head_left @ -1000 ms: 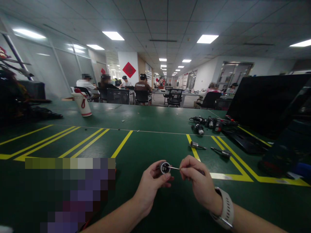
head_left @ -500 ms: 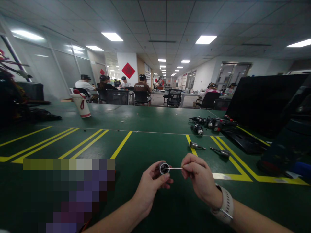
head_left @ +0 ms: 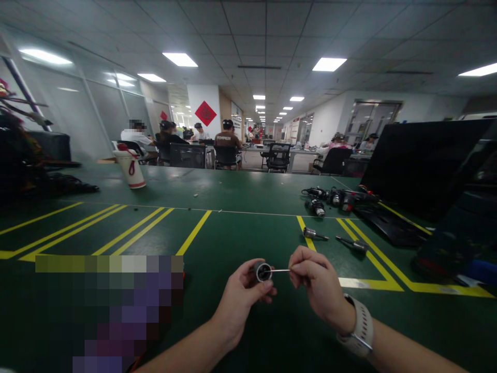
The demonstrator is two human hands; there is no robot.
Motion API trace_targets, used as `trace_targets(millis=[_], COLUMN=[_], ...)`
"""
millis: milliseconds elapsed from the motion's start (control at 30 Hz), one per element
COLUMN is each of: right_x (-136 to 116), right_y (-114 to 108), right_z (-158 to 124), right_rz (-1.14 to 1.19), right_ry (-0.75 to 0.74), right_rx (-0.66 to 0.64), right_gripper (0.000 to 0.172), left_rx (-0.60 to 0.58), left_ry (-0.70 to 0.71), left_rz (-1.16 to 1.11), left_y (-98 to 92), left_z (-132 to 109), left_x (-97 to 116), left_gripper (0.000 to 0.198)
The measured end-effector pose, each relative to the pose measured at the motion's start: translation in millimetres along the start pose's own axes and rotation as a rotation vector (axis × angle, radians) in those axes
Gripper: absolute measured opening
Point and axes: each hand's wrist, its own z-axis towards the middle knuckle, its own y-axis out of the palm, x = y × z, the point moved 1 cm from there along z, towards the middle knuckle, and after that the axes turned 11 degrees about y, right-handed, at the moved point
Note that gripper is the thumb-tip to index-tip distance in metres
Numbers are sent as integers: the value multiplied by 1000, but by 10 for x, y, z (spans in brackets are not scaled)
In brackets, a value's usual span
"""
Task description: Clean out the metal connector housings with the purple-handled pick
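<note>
A short metal cylinder with a hollow, dark inside [head_left: 263, 271] is gripped by my left hand [head_left: 244, 290], its open end facing me. Between thumb and fingers, my right hand [head_left: 313, 274] pinches a thin metal rod [head_left: 280, 270]. The rod's left end reaches into the mouth of the cylinder; how deep it goes I cannot tell. Beyond my right hand, two metal pieces with thin shafts lie on the table: one [head_left: 310, 233] across a yellow line, the other [head_left: 357, 244] further right.
The green table [head_left: 240, 233] carries yellow tape lines. Several dark tools with cables [head_left: 337, 198] lie at the back right, near a black monitor [head_left: 423, 166]. A white cup [head_left: 131, 168] stands at the back left. Several people sit at desks further off.
Both hands stay nearly in place. The cylinder has turned or shifted very slightly, and the rod still points into it.
</note>
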Motion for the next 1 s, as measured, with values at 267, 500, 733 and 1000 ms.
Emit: trace_targets(millis=[267,500,733,1000], right_x=[-55,-67,14,50], right_y=[16,10,2,-10], right_z=[-88,-53,10,11], right_rz=[-109,-112,24,18], right_ry=[-94,-39,40,-18], right_rx=[-27,-70,-31,-30], right_gripper=[12,11,9,8], left_rx=[-27,-38,-14,-12], left_ry=[16,30,-12,-25], left_rz=[6,-2,-5,-15], left_y=[-16,-28,-13,-11], left_z=[3,8,14,26], left_x=[-10,-38,-3,-4], left_gripper=[41,41,43,43])
